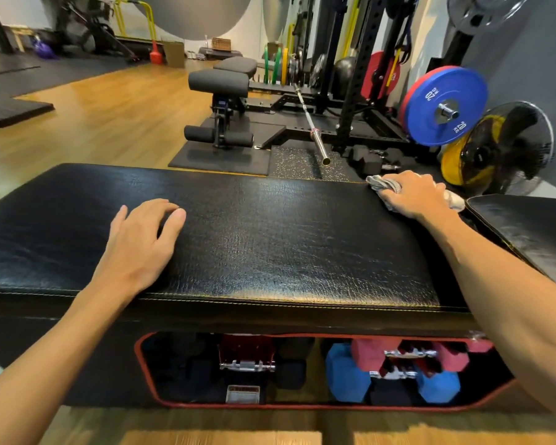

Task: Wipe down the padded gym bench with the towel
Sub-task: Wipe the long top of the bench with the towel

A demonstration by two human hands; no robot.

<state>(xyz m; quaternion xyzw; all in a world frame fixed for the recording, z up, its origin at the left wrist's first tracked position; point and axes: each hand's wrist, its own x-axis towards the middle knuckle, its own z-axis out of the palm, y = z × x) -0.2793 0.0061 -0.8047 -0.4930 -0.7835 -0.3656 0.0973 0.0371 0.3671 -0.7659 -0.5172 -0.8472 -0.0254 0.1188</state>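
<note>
A black padded gym bench [270,239] spans the view from left to right, its leather top shiny. My left hand [142,242] rests flat on the pad's near left part, fingers relaxed and holding nothing. At the pad's far right corner my right hand [414,194] grips a bunched grey-white towel [377,183] and presses it onto the surface. Towel ends stick out on both sides of the fist. A second black pad section [527,226] begins just right of that hand.
Under the bench an open compartment holds blue [347,374] and red dumbbells [369,351]. Beyond the bench lie a barbell [315,136], a black adjustable bench [220,91], a rack with a blue 20 kg plate [446,106], and a floor fan [507,149]. Wooden floor stretches to the left.
</note>
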